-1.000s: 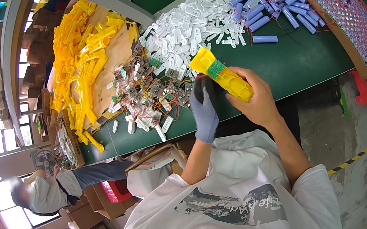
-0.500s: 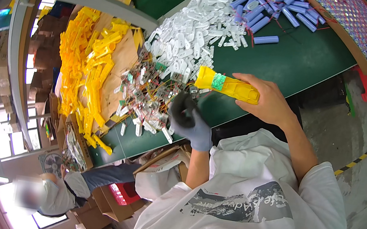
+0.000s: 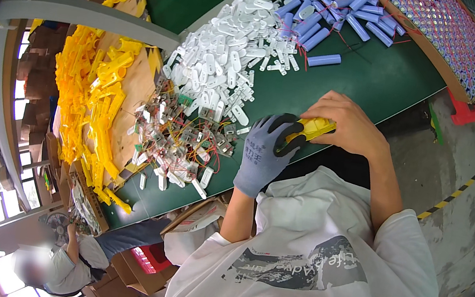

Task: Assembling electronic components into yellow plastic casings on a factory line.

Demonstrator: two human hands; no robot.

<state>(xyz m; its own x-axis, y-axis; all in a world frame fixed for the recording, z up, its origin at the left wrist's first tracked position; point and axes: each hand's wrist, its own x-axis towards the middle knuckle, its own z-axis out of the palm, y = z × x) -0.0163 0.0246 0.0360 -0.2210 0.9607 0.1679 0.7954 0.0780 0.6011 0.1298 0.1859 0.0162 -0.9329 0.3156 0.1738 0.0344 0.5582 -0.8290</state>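
Both hands grip a yellow flashlight housing (image 3: 318, 128) above the table's near edge. My left hand (image 3: 270, 150), in a grey glove with black fingers, wraps round its left end, so that end is hidden. My bare right hand (image 3: 350, 126) closes on the other end, fingers over the top and thumb beneath. Left of my gloved hand lies a heap of small switch assemblies (image 3: 181, 133) with red and yellow wires. Beyond it spreads a pile of white plastic pieces (image 3: 218, 52).
Purple cylindrical battery cells (image 3: 324, 59) with red wires lie at the far side of the green table (image 3: 385, 78). A carton of packed cells (image 3: 435, 37) stands far right. Yellow housings (image 3: 98, 108) are heaped left, near a metal frame (image 3: 92, 8). Another person (image 3: 67, 264) is at lower left.
My gloved left hand has moved up and right and taken hold of the flashlight housing's left end. The housing has turned, and its green patch is now hidden. The view has shifted slightly.
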